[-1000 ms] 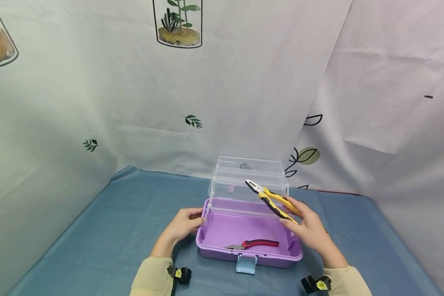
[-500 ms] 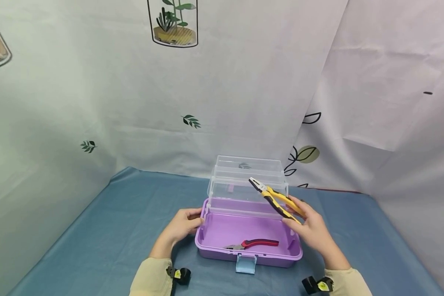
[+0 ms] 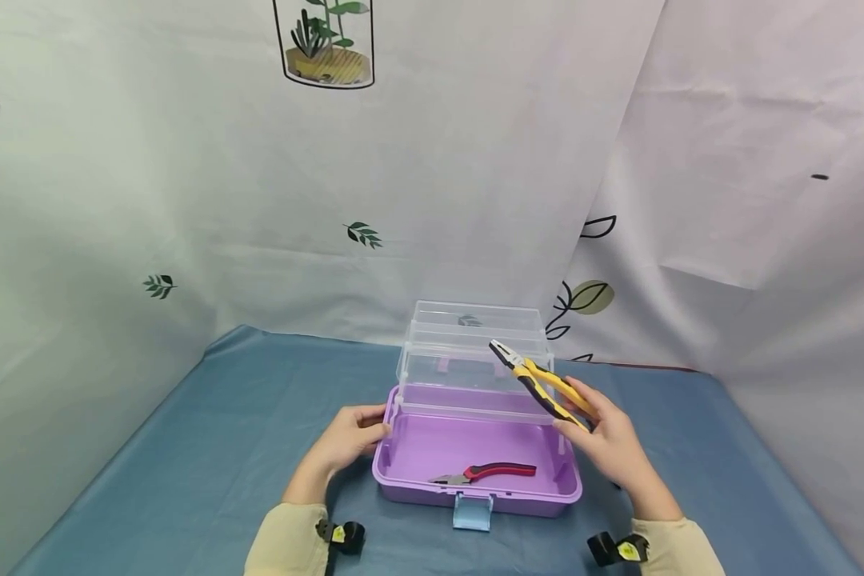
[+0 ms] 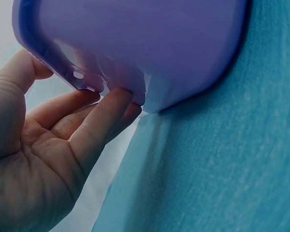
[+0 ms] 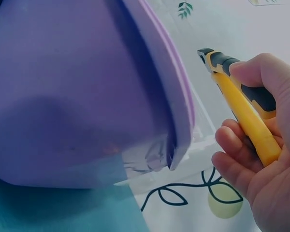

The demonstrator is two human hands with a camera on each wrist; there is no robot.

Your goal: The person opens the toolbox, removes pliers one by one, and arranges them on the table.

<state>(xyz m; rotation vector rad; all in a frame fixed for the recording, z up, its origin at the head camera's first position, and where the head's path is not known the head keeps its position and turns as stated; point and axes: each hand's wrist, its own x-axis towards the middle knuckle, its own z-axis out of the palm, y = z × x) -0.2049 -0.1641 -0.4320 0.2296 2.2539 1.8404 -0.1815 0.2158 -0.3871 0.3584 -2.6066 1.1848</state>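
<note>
A purple toolbox (image 3: 439, 444) with its clear lid (image 3: 442, 368) raised stands on the blue cloth. My left hand (image 3: 347, 442) holds its left side, thumb at the rim and fingers against the outer wall, as the left wrist view shows. In my right hand (image 3: 610, 436) I grip yellow-and-black combination pliers (image 3: 513, 362) by the handles, above the box's right back part, with their metal nose tipped up to the left. Needle-nose-looking pliers with red-and-black handles (image 3: 502, 470) lie inside the box near the front wall. Their far handle is hidden or overlapped.
A light blue latch (image 3: 472, 512) hangs down at the box's front. The blue cloth (image 3: 274, 400) covers the table. Behind and at both sides rise white printed curtains (image 3: 259, 200); the raised lid stands close to the back one.
My right hand has drawn the yellow-and-black pliers slightly right and up relative to the box. The left hand stays on the box, and the whole view has shifted a little.
</note>
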